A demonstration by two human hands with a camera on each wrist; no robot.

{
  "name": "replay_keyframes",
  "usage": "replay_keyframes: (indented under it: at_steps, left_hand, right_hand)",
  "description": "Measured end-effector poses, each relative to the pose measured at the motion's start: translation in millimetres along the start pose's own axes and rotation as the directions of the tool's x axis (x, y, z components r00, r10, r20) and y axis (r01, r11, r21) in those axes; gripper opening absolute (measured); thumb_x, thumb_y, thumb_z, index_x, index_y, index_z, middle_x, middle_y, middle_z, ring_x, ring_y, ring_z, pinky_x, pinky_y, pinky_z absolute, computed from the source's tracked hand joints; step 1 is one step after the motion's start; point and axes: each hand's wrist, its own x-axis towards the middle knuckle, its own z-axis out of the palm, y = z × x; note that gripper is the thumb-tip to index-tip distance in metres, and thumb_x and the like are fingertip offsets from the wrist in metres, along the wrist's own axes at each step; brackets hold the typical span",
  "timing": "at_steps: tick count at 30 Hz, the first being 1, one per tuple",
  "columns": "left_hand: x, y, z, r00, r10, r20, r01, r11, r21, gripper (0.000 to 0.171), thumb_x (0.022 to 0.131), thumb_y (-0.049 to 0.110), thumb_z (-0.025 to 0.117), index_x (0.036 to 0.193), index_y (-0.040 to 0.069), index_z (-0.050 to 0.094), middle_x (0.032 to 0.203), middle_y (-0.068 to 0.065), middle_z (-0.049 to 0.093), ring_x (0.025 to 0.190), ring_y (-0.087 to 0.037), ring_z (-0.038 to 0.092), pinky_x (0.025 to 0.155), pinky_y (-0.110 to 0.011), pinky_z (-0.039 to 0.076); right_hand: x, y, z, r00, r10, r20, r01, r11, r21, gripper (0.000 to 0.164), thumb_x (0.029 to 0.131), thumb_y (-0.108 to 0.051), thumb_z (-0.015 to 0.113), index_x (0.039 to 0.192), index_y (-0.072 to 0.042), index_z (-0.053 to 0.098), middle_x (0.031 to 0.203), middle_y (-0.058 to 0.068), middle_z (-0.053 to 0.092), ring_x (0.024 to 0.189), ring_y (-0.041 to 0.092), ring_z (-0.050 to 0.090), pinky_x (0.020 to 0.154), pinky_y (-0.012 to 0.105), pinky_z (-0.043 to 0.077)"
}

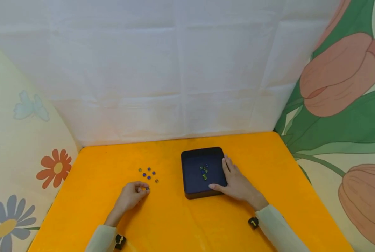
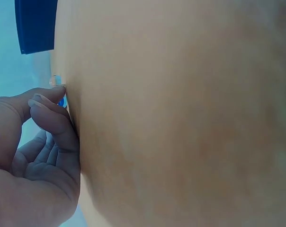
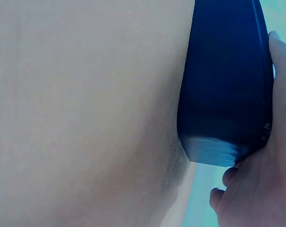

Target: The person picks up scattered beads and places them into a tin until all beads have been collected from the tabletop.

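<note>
In the head view my left hand (image 1: 132,196) is low over the table, pinching a blue glass marble (image 1: 147,188) between thumb and fingertips. The left wrist view shows this blue marble (image 2: 62,101) partly hidden by the fingers. Just beyond the hand lie several loose marbles, among them a blue one (image 1: 148,177), a yellowish one (image 1: 140,169) and an amber one (image 1: 157,181). My right hand (image 1: 238,183) holds the near right corner of a square black tray (image 1: 186,175), thumb over the rim and fingers along the outer right side. Several green and blue marbles (image 1: 204,171) lie inside the tray.
A yellow cloth (image 1: 171,224) covers the table. A white sheet (image 1: 137,77) hangs behind its far edge. Flower-printed curtains stand on the left (image 1: 14,150) and the right (image 1: 341,140). A small black tag (image 1: 253,222) sits at the right wrist.
</note>
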Motion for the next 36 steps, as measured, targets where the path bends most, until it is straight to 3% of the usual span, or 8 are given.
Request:
replay_keyframes:
  at_steps: [14, 36]
  left_hand:
    - [-0.1, 0.0, 0.2, 1.0, -0.001, 0.001, 0.001, 1.0, -0.014, 0.022, 0.099, 0.017, 0.074, 0.116, 0.003, 0.074, 0.076, -0.006, 0.064, 0.058, -0.017, 0.056, 0.05, -0.029, 0.047]
    - [4.4, 6.5, -2.1, 1.0, 0.006, 0.013, -0.006, 1.0, -0.018, 0.026, 0.101, 0.024, 0.071, 0.119, 0.005, 0.076, 0.082, -0.004, 0.067, 0.063, -0.012, 0.045, 0.056, -0.024, 0.037]
  right_hand:
    - [-0.1, 0.2, 0.3, 1.0, -0.002, -0.005, 0.002, 1.0, -0.011, 0.124, 0.09, -0.08, 0.059, 0.168, -0.003, 0.001, 0.178, 0.015, -0.009, 0.165, 0.041, 0.009, 0.129, 0.061, 0.022]
    - [-1.0, 1.4, 1.1, 1.0, -0.002, -0.017, 0.001, 1.0, -0.019, 0.125, 0.089, -0.082, 0.058, 0.168, -0.003, 0.003, 0.178, 0.016, -0.009, 0.165, 0.04, 0.009, 0.13, 0.06, 0.02]
